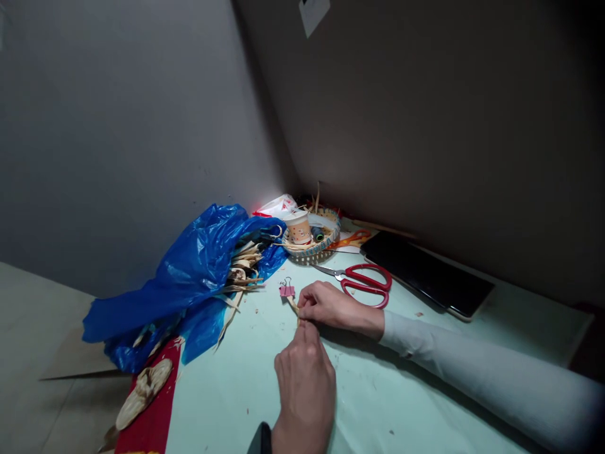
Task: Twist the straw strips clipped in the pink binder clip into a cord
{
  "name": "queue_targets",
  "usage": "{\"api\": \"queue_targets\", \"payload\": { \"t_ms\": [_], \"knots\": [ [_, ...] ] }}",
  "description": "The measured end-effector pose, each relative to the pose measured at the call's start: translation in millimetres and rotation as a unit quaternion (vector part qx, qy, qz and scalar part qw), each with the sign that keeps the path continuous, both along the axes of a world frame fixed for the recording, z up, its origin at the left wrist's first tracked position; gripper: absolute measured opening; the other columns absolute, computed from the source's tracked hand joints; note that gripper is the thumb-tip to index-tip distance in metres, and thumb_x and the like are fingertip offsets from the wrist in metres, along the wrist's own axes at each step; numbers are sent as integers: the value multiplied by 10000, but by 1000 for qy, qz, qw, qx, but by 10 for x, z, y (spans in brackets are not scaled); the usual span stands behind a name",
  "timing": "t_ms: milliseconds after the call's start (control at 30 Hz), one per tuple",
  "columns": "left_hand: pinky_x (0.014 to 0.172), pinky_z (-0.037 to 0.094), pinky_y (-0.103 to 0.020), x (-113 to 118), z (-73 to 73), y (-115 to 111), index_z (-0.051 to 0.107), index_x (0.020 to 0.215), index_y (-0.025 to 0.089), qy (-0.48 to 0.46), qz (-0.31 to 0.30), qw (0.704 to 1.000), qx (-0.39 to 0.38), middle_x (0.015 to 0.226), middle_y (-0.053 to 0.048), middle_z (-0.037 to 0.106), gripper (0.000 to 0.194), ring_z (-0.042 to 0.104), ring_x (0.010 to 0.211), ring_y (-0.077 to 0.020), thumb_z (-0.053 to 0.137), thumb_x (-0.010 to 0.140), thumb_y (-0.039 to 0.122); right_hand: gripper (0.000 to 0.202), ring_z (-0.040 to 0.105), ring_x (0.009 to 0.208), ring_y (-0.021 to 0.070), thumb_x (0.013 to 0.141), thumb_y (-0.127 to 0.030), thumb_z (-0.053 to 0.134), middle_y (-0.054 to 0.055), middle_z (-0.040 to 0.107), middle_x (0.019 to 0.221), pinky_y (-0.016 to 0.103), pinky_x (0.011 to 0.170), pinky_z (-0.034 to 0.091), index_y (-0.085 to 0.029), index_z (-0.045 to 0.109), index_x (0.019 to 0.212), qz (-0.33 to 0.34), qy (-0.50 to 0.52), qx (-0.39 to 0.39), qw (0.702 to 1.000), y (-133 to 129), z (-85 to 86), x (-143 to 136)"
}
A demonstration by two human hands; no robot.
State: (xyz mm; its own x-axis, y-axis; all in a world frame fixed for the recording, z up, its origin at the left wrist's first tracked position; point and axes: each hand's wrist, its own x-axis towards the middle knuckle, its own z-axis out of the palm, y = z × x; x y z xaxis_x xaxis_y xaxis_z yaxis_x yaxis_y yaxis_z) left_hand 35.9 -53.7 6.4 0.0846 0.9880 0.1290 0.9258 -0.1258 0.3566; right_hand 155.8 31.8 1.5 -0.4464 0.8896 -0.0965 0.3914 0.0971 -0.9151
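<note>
A pink binder clip (286,291) lies on the pale green tabletop and grips the end of a thin tan strip of dried plant fibre (292,304). Thumb and fingers of my right hand (333,308) pinch this strip just below the clip. Directly beneath, my left hand (306,378) has its fingertips closed on the strip's lower part, touching or almost touching the right fingertips. Most of the strip between the hands is hidden by fingers. Red-handled scissors (366,284) rest partly open behind my right hand.
A blue plastic bag (189,271) spills dry fibre strips (243,261) at the left. Behind, a round woven basket (326,252) holds a paper cup (298,228) and thread. Orange scissors (352,238) and a black tablet-like device (423,271) lie near the wall. A woven slipper-shaped piece (144,394) sits on red cloth.
</note>
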Motion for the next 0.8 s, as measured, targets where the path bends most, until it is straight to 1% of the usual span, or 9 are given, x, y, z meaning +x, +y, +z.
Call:
{"api": "queue_targets", "payload": {
  "t_ms": [67, 100, 133, 267, 400, 500, 600, 733, 800],
  "knots": [
    [603, 264, -335, -128, 93, 81, 678, 654, 192, -110, 19, 994, -19, 693, -116, 660, 209, 569, 632, -256, 585, 828, 261, 137, 588, 644, 129, 706, -158, 573, 24, 721, 722, 194, 536, 371, -129, 698, 754, 0, 14, -15, 1000, -3, -9, 4],
    [614, 280, -324, -196, 133, 134, 628, 582, 206, -200, 54, 978, -26, 654, -80, 618, 239, 538, 637, -233, 624, 801, 301, 140, 575, 624, 123, 712, -164, 569, 25, 721, 721, 192, 519, 363, -129, 696, 758, 1, 20, -22, 1000, -7, -13, 2],
    [625, 306, -309, -254, 162, 189, 628, 616, 208, -314, 82, 945, -47, 670, -56, 600, 181, 523, 653, -215, 654, 769, 302, 142, 559, 604, 116, 718, -170, 564, 26, 721, 720, 190, 501, 353, -128, 694, 759, 1, 25, -28, 999, -12, -16, -2],
    [543, 377, -267, -320, 141, 360, 598, 765, 196, -433, 72, 888, -136, 687, -19, 599, 222, 529, 565, -161, 647, 718, 408, 167, 526, 555, 96, 762, -170, 521, 26, 709, 718, 180, 475, 339, -115, 676, 794, 8, 32, -42, 999, -37, -36, -36],
    [392, 255, -201, -234, 33, 414, 524, 705, 191, -498, 67, 842, -197, 562, 46, 497, 311, 329, 379, -57, 649, 665, 473, 196, 505, 512, 90, 801, -173, 479, 2, 660, 644, 180, 460, 331, -113, 660, 848, 25, 6, -31, 999, -43, -42, -34],
    [365, 162, -183, -242, -17, 414, 507, 629, 186, -508, 78, 835, -196, 510, 62, 466, 330, 225, 354, -25, 655, 668, 478, 200, 534, 525, 105, 814, -184, 478, 4, 652, 620, 197, 492, 350, -132, 671, 811, 45, -38, 1, 998, -50, 24, 9],
    [367, 145, -194, -290, -58, 407, 505, 560, 185, -496, 89, 846, -175, 439, 77, 412, 327, 243, 340, -35, 661, 700, 437, 161, 599, 662, 167, 800, -179, 522, 62, 678, 685, 239, 572, 355, -136, 669, 751, 39, -106, 61, 992, -94, 136, 49],
    [406, 188, -207, -309, -110, 402, 513, 496, 180, -480, 107, 860, -136, 422, 73, 407, 309, 279, 375, -54, 684, 693, 345, 162, 627, 763, 249, 837, -178, 517, 151, 677, 773, 293, 626, 347, -123, 647, 758, 22, -193, 121, 973, -239, 237, 38],
    [443, 232, -210, -296, -129, 400, 524, 485, 177, -477, 118, 863, -115, 430, 65, 428, 282, 325, 417, -71, 677, 684, 308, 130, 635, 785, 256, 855, -155, 512, 156, 670, 790, 303, 651, 361, -121, 632, 816, 35, -250, 179, 951, -344, 246, -4]
  ]
}}
